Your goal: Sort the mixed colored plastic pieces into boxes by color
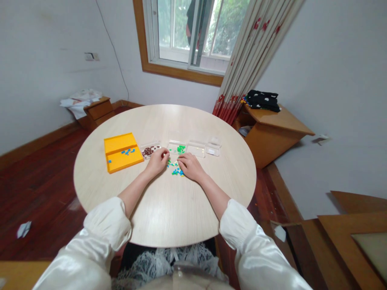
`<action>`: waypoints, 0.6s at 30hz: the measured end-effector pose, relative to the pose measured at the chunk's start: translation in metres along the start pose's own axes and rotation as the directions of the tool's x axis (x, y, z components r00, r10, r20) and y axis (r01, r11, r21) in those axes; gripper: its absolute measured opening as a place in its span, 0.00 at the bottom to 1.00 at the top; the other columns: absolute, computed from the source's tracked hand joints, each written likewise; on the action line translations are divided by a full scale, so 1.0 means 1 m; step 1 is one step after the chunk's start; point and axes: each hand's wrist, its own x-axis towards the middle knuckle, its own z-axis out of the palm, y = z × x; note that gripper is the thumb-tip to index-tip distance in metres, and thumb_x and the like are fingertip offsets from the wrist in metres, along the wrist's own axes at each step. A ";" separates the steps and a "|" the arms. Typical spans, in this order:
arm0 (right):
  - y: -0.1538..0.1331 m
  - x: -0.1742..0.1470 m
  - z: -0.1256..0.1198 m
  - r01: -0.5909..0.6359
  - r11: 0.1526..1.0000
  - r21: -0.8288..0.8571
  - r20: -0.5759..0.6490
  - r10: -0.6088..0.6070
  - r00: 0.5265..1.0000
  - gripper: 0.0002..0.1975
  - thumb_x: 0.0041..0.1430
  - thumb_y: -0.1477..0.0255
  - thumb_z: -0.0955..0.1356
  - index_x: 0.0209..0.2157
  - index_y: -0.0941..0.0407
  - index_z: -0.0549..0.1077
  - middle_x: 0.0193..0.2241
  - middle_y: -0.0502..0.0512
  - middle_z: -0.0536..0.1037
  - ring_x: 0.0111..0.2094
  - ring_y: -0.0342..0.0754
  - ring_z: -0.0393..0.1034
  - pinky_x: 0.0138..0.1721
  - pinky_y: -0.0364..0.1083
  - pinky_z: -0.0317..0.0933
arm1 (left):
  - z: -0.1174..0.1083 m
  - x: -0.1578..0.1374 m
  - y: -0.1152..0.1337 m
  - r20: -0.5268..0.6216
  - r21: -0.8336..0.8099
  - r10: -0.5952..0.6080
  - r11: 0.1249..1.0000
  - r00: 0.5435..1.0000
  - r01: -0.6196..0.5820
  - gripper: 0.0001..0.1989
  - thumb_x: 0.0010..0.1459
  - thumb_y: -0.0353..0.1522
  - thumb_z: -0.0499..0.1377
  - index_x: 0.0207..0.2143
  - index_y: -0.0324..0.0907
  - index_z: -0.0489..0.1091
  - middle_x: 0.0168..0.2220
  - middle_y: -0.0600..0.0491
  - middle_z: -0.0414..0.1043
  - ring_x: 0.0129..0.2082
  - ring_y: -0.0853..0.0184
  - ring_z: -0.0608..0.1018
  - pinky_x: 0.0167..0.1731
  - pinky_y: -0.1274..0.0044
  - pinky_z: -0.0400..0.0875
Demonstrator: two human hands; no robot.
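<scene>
My left hand [158, 162] is over the middle of the round table [169, 209], its fingers curled into a pinch. Whatever they hold, if anything, is too small to make out. My right hand [191, 166] rests beside a loose pile of small blue, green and yellow pieces [177, 172], fingers bent and close together with the tips down among them. Its fingertips partly hide the pieces. Behind my left hand, a clear box holds dark brown pieces [148, 151]. Green pieces [181, 149] lie in another clear box [173, 144], just beyond the gap between my hands.
An open yellow case [121, 141] with several blue pieces [128, 152] sits at the left. Further clear boxes [196, 150] stand behind my right hand, one smaller box [213, 150] at the end. A wooden cabinet [266, 133] is past the table's right edge.
</scene>
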 end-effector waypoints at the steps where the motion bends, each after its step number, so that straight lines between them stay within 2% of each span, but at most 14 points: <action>1: 0.000 0.000 0.000 0.002 1.000 0.006 -0.002 -0.002 1.000 0.12 0.62 0.72 0.61 0.38 0.58 0.76 0.41 0.60 0.75 0.46 0.51 0.64 0.47 0.52 0.58 | -0.001 0.001 0.000 -0.019 0.010 -0.001 1.000 1.000 0.001 0.07 0.54 0.31 0.50 0.29 0.41 0.67 0.26 0.54 0.69 0.27 0.68 0.69 0.31 0.75 0.64; 6: 0.000 0.001 -0.001 0.014 0.999 0.028 -0.035 -0.013 0.999 0.13 0.62 0.72 0.60 0.37 0.58 0.75 0.41 0.61 0.75 0.45 0.51 0.64 0.46 0.52 0.59 | -0.003 0.016 0.000 -0.120 0.062 -0.004 0.998 0.993 0.011 0.07 0.55 0.31 0.51 0.30 0.40 0.68 0.28 0.52 0.72 0.28 0.67 0.70 0.33 0.75 0.64; 11: -0.001 0.000 -0.004 0.017 0.998 0.068 -0.117 -0.009 0.993 0.13 0.62 0.73 0.60 0.39 0.58 0.75 0.42 0.61 0.75 0.45 0.51 0.64 0.47 0.53 0.60 | 0.006 0.032 0.006 -0.129 0.054 -0.014 0.998 0.992 0.022 0.09 0.54 0.30 0.53 0.36 0.40 0.71 0.35 0.48 0.74 0.34 0.64 0.72 0.39 0.72 0.66; 14: 0.000 0.000 -0.005 -0.010 0.996 0.089 -0.182 0.027 0.983 0.14 0.62 0.74 0.60 0.43 0.56 0.74 0.43 0.61 0.74 0.47 0.51 0.63 0.49 0.53 0.59 | 0.009 0.027 0.005 -0.130 0.091 0.047 0.995 0.990 -0.035 0.13 0.55 0.31 0.54 0.42 0.41 0.70 0.40 0.46 0.74 0.41 0.61 0.72 0.45 0.68 0.64; 18: 0.002 0.001 -0.003 -0.055 0.995 0.084 -0.217 0.073 0.974 0.17 0.61 0.74 0.60 0.50 0.55 0.69 0.50 0.61 0.70 0.53 0.52 0.59 0.53 0.55 0.55 | 0.003 0.008 0.000 -0.168 0.128 0.054 0.991 0.984 -0.032 0.11 0.56 0.31 0.51 0.38 0.41 0.71 0.37 0.48 0.73 0.41 0.61 0.72 0.45 0.68 0.65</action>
